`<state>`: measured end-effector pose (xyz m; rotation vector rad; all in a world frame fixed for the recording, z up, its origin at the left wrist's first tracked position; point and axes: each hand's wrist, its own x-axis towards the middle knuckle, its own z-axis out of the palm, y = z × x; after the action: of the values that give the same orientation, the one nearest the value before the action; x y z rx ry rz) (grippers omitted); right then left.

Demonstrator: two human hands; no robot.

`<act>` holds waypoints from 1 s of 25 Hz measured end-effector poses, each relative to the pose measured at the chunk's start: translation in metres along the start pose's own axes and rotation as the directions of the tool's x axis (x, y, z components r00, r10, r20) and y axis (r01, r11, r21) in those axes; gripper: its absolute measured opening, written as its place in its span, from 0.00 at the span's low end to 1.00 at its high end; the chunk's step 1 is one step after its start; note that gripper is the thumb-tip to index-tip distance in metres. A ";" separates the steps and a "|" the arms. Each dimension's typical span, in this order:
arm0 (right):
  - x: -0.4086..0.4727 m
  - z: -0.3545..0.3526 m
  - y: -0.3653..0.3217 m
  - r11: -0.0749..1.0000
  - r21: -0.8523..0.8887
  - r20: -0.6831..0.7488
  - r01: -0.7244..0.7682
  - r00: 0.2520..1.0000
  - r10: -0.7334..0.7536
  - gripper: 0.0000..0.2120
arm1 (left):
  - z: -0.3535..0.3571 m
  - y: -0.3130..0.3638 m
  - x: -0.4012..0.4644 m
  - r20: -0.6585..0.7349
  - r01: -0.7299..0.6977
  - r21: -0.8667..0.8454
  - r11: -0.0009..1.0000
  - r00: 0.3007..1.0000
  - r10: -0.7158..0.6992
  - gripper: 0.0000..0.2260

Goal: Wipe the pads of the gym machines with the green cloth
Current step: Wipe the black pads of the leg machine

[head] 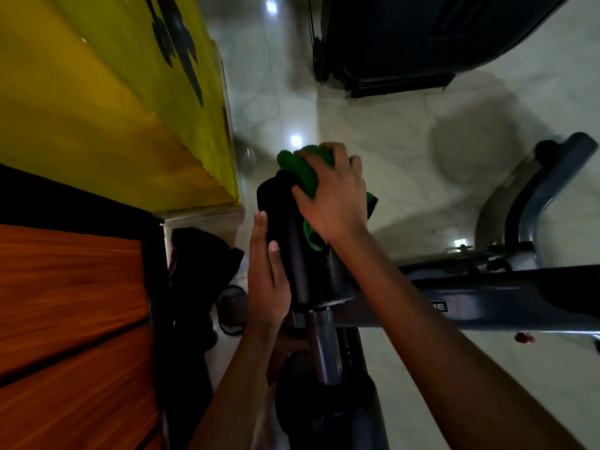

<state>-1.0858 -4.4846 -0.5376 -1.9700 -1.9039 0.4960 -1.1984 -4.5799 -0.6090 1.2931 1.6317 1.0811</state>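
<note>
We see a soft, matt green cloth bunched on the black pad, whose cover looks like matt, faintly grained vinyl. Below it a smooth metal post shines bright, like chrome. The machine frame reads as painted metal, dark grey with a dull sheen. The floor is pale polished stone or tile, glossy enough to mirror the lights. On our left, wood-grain panelling looks smooth and orange-brown, and the yellow wall is flat and matt.

Two bare forearms, no sleeves in view, left hand & right hand ungloved, no rings/watch
</note>
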 end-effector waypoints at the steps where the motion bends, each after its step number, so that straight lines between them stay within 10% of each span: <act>1: -0.019 0.000 0.003 0.999 -0.019 -0.028 0.027 0.999 -0.028 0.24 | -0.003 -0.001 0.000 0.009 -0.010 0.001 1.000 1.000 0.010 0.21; 6: -0.152 -0.005 0.015 0.998 0.059 0.036 0.035 0.999 -0.038 0.29 | -0.014 -0.007 0.005 0.052 -0.007 0.034 0.999 0.999 0.005 0.25; 18: 0.017 -0.004 0.037 0.930 0.336 0.019 -0.149 0.988 0.152 0.28 | 0.014 0.024 0.009 0.069 -0.099 0.217 0.971 0.994 0.086 0.24; 25: -0.103 -0.008 0.017 0.998 0.067 -0.013 -0.018 1.000 0.019 0.28 | -0.003 0.012 0.008 0.002 -0.044 0.090 0.995 0.999 0.044 0.22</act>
<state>-1.0699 -4.5887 -0.5381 -1.9455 -1.8378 0.5426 -1.1985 -4.5706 -0.5976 1.3933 1.6753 1.0442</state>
